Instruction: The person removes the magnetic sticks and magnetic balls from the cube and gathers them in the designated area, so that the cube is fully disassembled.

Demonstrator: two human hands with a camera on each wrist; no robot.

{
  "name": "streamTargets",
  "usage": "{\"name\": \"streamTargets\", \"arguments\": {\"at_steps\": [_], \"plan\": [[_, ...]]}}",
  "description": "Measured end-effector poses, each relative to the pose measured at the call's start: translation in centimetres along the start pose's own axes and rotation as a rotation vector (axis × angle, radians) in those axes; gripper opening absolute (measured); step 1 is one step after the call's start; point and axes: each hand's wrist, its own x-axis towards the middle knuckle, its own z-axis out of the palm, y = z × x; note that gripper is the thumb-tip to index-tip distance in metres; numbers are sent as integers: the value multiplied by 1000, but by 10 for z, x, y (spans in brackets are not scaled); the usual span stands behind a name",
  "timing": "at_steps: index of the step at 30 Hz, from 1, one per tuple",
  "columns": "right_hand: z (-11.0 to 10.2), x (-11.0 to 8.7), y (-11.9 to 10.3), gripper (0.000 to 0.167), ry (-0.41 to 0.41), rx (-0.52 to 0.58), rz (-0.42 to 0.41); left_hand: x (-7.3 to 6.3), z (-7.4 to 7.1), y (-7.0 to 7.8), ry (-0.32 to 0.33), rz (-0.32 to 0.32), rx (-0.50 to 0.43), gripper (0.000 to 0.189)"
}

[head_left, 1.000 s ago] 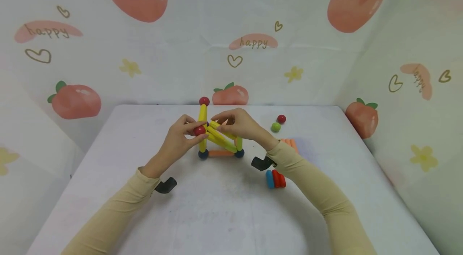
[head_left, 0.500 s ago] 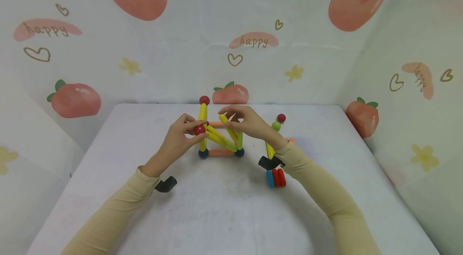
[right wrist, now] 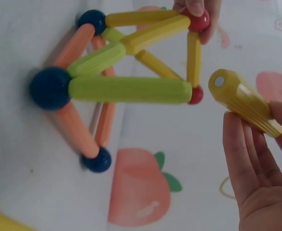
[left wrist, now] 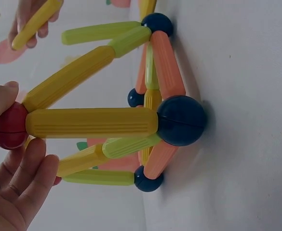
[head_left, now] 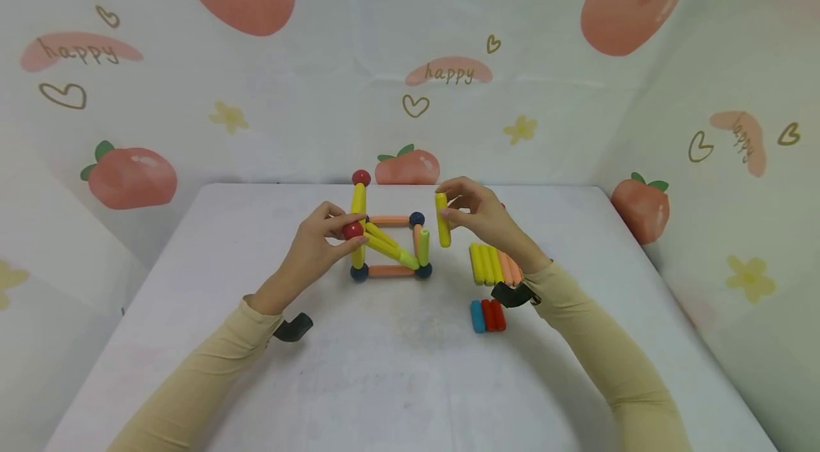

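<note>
A frame of magnetic sticks and balls stands on the table, with dark blue balls (head_left: 423,270) at the base corners and orange sticks (head_left: 391,271) between them. My left hand (head_left: 314,242) pinches a red ball (left wrist: 10,126) at its upper near corner, where yellow sticks (left wrist: 92,123) meet. Another red ball (head_left: 361,178) tops the far-left upright. From the near-right base ball rises a light green stick (right wrist: 131,90) with a bare upper end. To the right of the frame, my right hand (head_left: 483,213) holds a loose yellow stick (right wrist: 244,101) between thumb and fingers, nearly upright.
Right of the frame lie a row of yellow sticks (head_left: 487,264) and orange sticks (head_left: 510,268). Nearer me are a blue stick (head_left: 477,317) and red sticks (head_left: 494,315). A printed cloth (head_left: 307,117) hangs behind the table.
My right hand has drawn a yellow stick away from the frame and carried it right, turning it more upright. My left hand has stayed on the red ball.
</note>
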Motion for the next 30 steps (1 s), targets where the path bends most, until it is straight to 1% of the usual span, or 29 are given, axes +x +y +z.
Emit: {"name": "streamTargets", "arguments": {"at_steps": [4,8,18,26,30], "plan": [[-7,-9,11,33,23,9,53,0,-1,1,-1,-2,-2,42],[-11,-17,27,34,36,0,123,0,0,0,-2,-5,-4,41],[-19,-25,65,34,10,-40,249,0,0,0,-4,1,-4,41],[-21,-28,81,34,-13,-102,309,0,0,2,-12,-10,-13,41],[-21,-29,84,32,-27,-130,296,0,0,2,-12,-13,-13,41]]}}
